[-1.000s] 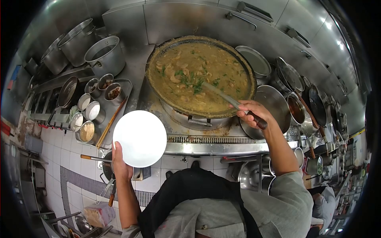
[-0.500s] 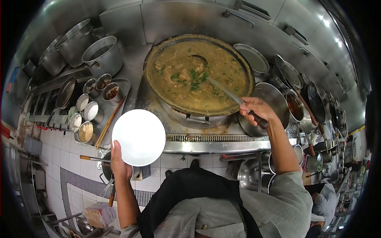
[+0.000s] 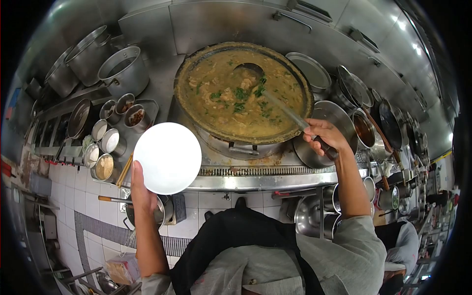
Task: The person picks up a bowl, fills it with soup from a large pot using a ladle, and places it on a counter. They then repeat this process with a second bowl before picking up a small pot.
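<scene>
My right hand is closed around the dark handle of a long ladle. Its bowl lies partly sunk in the stew, toward the far side of a wide pan. The brown stew has chunks and a patch of chopped green leaves near its middle. My left hand grips the left edge of a white bowl or plate, thumb on the rim and other fingers hidden beneath. This dish is held in front of the stove, left of the pan, with nothing visible in it.
Metal cups of ingredients and wooden chopsticks stand at the left. Large pots are behind them. A steel basin and a container of red-brown sauce sit to the right. Another person is at lower right.
The ladle's bowl has risen partly out of the stew and shows more. My right hand has shifted slightly right. My left hand has raised the white dish slightly up and left.
</scene>
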The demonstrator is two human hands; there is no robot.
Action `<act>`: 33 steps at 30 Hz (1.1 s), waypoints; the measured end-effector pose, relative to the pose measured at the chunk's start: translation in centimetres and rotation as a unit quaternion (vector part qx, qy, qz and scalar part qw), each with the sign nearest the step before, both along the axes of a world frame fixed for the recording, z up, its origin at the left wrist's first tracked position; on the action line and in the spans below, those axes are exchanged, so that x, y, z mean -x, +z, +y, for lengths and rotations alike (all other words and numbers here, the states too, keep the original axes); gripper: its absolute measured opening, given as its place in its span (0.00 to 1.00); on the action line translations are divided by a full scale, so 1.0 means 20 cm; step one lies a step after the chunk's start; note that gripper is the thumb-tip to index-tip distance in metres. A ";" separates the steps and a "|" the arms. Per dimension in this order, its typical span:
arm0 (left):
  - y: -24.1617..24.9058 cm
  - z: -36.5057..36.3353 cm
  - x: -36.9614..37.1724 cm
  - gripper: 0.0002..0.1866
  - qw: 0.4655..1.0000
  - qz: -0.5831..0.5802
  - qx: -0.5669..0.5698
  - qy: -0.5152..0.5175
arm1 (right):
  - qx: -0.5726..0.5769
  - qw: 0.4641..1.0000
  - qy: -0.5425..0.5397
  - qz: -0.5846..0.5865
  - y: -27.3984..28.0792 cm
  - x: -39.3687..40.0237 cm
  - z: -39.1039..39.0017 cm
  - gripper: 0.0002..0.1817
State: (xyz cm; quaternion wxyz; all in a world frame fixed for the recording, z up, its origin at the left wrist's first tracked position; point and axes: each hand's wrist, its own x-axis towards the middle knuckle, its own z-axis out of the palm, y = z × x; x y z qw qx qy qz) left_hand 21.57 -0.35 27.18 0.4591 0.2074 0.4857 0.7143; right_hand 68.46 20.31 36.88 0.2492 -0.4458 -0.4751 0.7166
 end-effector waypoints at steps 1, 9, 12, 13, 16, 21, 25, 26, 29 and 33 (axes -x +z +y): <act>0.03 0.03 0.01 0.36 1.000 0.004 -0.002 -0.002 | 0.003 1.000 -0.002 0.002 0.00 -0.01 0.00 0.17; 0.22 0.33 0.03 0.32 0.996 0.090 -0.006 -0.016 | 0.062 0.994 -0.051 0.071 0.08 -0.03 -0.02 0.13; 0.28 0.45 -0.01 0.31 0.993 0.114 0.006 -0.038 | 0.082 0.991 -0.056 0.088 0.09 -0.04 -0.02 0.15; 0.30 0.49 -0.03 0.31 0.992 0.120 0.012 -0.048 | 0.089 0.990 -0.058 0.093 0.09 -0.05 -0.02 0.15; 0.35 0.63 -0.10 0.31 0.984 0.165 0.037 -0.065 | 0.089 0.989 -0.054 0.107 0.14 -0.04 -0.03 0.15; 0.36 0.87 -0.16 0.33 0.975 0.198 0.051 -0.085 | 0.078 0.990 -0.068 0.094 0.19 -0.07 -0.05 0.15; 0.35 1.04 -0.23 0.33 0.970 0.213 0.060 -0.101 | 0.104 0.985 -0.096 0.097 0.22 -0.11 -0.05 0.18; 0.34 1.07 -0.26 0.34 0.974 0.197 0.051 -0.097 | 0.098 0.986 -0.097 0.091 0.23 -0.12 -0.05 0.18; 0.34 1.13 -0.30 0.35 0.973 0.205 0.045 -0.091 | 0.091 0.987 -0.094 0.090 0.24 -0.15 -0.04 0.18; 0.29 1.23 -0.32 0.36 0.971 0.212 0.055 -0.094 | 0.119 0.981 -0.085 0.128 0.27 -0.18 -0.03 0.18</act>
